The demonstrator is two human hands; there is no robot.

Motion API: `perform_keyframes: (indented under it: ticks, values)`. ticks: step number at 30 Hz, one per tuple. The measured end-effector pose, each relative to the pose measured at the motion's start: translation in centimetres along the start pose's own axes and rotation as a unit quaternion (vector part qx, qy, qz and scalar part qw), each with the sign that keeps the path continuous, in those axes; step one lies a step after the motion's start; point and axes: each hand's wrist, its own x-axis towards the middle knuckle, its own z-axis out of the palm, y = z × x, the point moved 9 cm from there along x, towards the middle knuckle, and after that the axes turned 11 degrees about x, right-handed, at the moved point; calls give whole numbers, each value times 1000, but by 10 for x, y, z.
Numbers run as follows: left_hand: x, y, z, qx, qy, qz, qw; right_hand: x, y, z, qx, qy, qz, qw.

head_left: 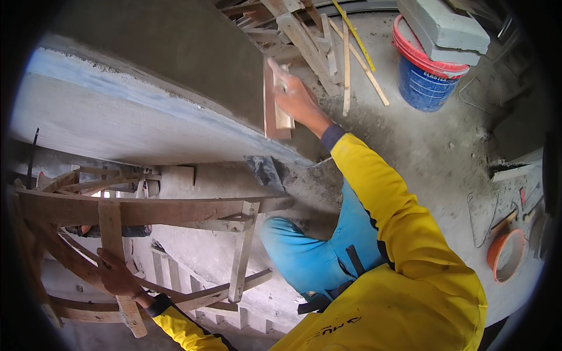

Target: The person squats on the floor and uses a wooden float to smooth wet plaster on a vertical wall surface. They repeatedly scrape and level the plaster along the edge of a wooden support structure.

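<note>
My right hand grips the handle of a wooden float, whose flat board lies against the end of a grey plastered wall. The hand is slightly blurred. Low on the left, my left hand is closed around an upright wooden slat. That slat crosses a curved timber frame, and its rough lower end sticks out below my hand. A pale, bluish band runs along the wall's lower edge.
A blue bucket with a red lid carries grey blocks. Near it lie a yellow tape measure, thin sticks and stacked timber. An orange bowl sits far right. Through the frame, steps show at a lower level.
</note>
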Motion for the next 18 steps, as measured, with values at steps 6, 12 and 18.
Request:
perform_keyframes:
  ticks: [6, 12, 18]
  values:
    - [5, -26, -1, 42, 2, -17, 999, -20, -39, 14, -34, -2, 1, 999]
    - [7, -15, 1, 23, -13, -5, 1000, -26, -13, 10, -4, -59, 96, 994]
    - [4, -17, 3, 49, -9, 4, 999, -20, -81, 20, 4, 24, -114, 993]
